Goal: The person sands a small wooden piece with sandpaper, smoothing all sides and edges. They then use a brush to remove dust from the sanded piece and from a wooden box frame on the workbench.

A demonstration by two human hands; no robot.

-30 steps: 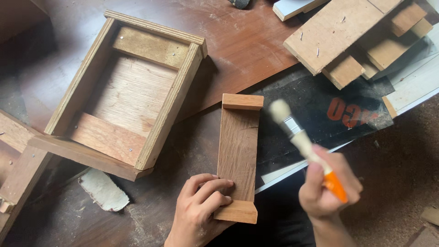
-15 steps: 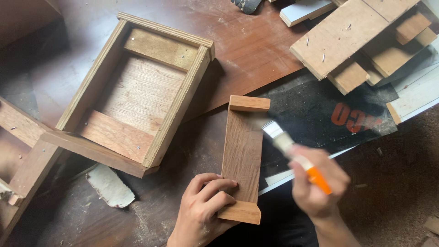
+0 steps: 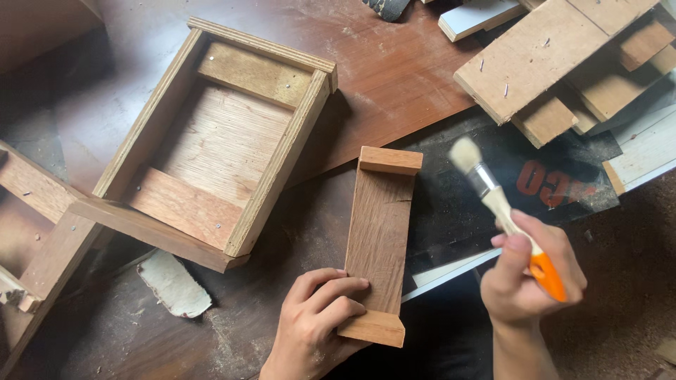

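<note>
Head view: the left hand (image 3: 317, 320) presses flat on the near end of a narrow wooden piece (image 3: 379, 239) with a cleat at each end, lying on the tabletop (image 3: 401, 77). The right hand (image 3: 531, 271) is closed around a paintbrush (image 3: 493, 197), bristles raised just right of the piece. The wood looks bare and dry, so coating seems hardly begun. An open wooden box (image 3: 211, 141) sits to the left.

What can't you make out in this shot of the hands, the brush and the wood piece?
All in the head view:
- Paintbrush: bristle tip blurred; right hand covers most of the orange handle.
- Small wooden piece: near left edge hidden under left hand; underside unseen.
- Stacked boards: cut off by the top and right edges.
- Wooden tray: underside unseen.
</note>
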